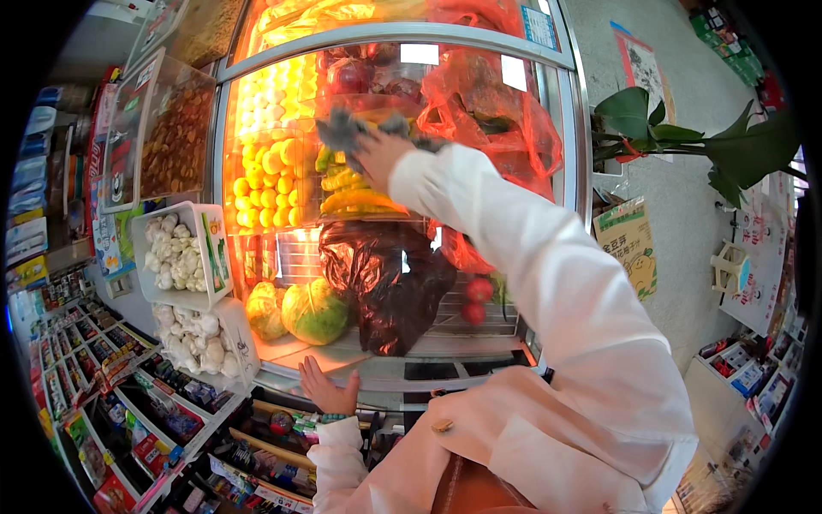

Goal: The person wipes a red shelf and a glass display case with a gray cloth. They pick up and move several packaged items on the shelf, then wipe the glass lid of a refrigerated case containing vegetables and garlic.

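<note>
My right hand point(383, 157) presses a grey cloth point(347, 132) against the glass top point(379, 109) of a lit display case, at arm's length. Below that hand, behind the glass, lie yellow bananas point(359, 199). With its fingers spread, my left hand point(327, 385) rests at the near metal edge point(292, 376) of the case and holds nothing. Through the glass I see yellow fruit point(270, 183), a green and an orange melon-like vegetable point(316, 311), a dark plastic bag point(385, 283), red plastic bags point(488, 122) and red tomatoes point(476, 301).
White tubs of garlic point(174, 254) stand along the left edge, one lower than the other. Beyond them is a clear bin of dried fruit point(176, 135). Shelves of small packets point(115, 398) fill the lower left. A leafy plant point(681, 132) and a cardboard box point(629, 244) are to the right.
</note>
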Tool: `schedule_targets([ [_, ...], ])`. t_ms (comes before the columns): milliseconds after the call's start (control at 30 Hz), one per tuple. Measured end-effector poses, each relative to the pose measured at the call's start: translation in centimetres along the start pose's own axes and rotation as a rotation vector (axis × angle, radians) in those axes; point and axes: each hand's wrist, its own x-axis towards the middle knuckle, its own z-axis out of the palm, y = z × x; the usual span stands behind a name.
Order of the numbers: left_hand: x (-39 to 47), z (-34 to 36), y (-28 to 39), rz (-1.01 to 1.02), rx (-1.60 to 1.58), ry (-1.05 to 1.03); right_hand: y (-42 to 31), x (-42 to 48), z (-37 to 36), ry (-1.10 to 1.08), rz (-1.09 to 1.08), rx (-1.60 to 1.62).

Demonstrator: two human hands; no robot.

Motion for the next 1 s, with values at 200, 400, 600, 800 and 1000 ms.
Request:
schedule_targets([
  [200,-0.1,-0.4,0.5,-0.035,-0.060,-0.040,11.9,1.9,-1.8,0.212,0.185,0.011],
  [400,0.4,-0.8,0.3,-0.003,-0.067,-0.084,6.9,-0.4,-1.4,0.100,-0.295,-0.038],
  [600,-0.2,-0.6,0.2,0.005,-0.009,-0.038,9.9,3.6,-2.5,0.045,-0.176,-0.396],
  [800,-0.4,-0.2,0.0,0.014,-0.031,0.000,19.8,-4.5,-2.1,-0.408,0.200,-0.627],
  [1000,-0.2,0.1,-0.2,0.060,-0.052,0.040,22.9,-21.5,4.3,0.056,0.801,-0.060],
])
